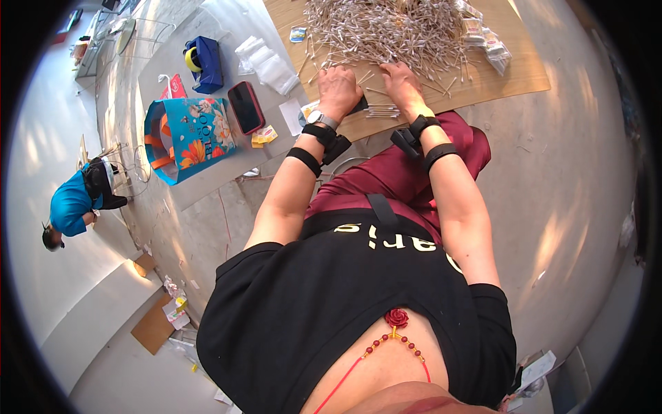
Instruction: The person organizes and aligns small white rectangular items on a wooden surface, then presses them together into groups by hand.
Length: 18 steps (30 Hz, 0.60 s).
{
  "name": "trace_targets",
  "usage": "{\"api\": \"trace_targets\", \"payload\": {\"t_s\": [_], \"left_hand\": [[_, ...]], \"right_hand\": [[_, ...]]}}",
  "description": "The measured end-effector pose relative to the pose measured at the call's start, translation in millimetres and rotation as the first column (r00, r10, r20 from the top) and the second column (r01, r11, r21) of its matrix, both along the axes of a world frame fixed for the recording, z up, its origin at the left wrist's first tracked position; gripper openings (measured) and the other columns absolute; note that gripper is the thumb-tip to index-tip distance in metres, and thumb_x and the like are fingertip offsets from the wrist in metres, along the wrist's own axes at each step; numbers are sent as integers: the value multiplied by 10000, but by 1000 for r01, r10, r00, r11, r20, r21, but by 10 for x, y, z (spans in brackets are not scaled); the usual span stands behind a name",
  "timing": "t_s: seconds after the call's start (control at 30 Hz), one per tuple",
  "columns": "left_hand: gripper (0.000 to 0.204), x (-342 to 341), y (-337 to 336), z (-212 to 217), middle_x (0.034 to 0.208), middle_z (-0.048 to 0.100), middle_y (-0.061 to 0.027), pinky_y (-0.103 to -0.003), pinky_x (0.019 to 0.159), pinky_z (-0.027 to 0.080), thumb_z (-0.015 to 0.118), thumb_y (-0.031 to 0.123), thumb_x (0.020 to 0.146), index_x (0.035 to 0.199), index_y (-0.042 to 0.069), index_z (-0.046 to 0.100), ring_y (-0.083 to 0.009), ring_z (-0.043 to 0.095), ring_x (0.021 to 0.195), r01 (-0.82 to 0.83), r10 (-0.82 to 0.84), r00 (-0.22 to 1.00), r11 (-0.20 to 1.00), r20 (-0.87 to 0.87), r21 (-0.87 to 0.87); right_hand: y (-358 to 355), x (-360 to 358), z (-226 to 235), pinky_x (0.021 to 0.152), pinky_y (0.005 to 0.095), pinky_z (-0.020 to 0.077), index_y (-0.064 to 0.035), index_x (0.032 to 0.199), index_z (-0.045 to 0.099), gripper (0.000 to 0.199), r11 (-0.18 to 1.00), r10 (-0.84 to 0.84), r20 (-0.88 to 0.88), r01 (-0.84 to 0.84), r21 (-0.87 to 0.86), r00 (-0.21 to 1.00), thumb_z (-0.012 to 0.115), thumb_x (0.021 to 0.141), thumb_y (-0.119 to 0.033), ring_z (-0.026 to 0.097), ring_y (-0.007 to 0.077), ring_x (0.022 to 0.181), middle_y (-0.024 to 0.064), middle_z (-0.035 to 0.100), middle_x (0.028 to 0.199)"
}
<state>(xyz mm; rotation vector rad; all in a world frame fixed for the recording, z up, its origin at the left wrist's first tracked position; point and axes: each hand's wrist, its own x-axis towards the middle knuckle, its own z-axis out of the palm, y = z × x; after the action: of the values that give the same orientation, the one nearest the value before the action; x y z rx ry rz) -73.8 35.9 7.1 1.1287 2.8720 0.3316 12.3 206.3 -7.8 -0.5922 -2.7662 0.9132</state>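
Note:
A big heap of loose cotton swabs [386, 31] covers the far part of the wooden table [510, 86]. At the heap's near edge, my left hand [338, 91] rests with its back up and fingers curled under; whatever they hold is hidden. My right hand [403, 86] is a little to its right, fingers bent down among stray swabs at the heap's edge. Its fingertips are covered too. Between my wrists, a short row of swabs [383, 110] lies side by side near the table's front edge. A black object [358, 105] sits against my left hand.
Filled small packs [493, 48] lie right of the heap. On the grey table to the left are clear bags [267, 63], a phone [246, 107], a blue tape dispenser [203, 65] and a flowered blue bag [196, 134]. A person in blue [72, 203] bends down farther left.

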Motion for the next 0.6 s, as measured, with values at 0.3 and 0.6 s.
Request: {"api": "trace_targets", "payload": {"t_s": [0.3, 0.6], "left_hand": [[178, 16, 225, 74, 971, 725, -113, -454, 915, 488, 711, 240, 784, 850, 85, 771, -305, 683, 1010, 204, -204, 979, 979, -26, 24], [103, -215, 279, 71, 954, 743, -87, -450, 906, 480, 717, 223, 792, 857, 155, 759, -290, 701, 1025, 195, -206, 961, 978, 184, 72]], "right_hand": [[206, 112, -35, 891, 457, 547, -122, 1132, 744, 183, 995, -15, -194, -4, -97, 981, 654, 987, -186, 682, 366, 1013, 146, 695, 1105], [306, 418, 28, 909, 420, 538, -68, 1137, 746, 185, 992, -71, -199, 48, -119, 977, 646, 1002, -146, 685, 354, 1031, 158, 716, 1069]]}}
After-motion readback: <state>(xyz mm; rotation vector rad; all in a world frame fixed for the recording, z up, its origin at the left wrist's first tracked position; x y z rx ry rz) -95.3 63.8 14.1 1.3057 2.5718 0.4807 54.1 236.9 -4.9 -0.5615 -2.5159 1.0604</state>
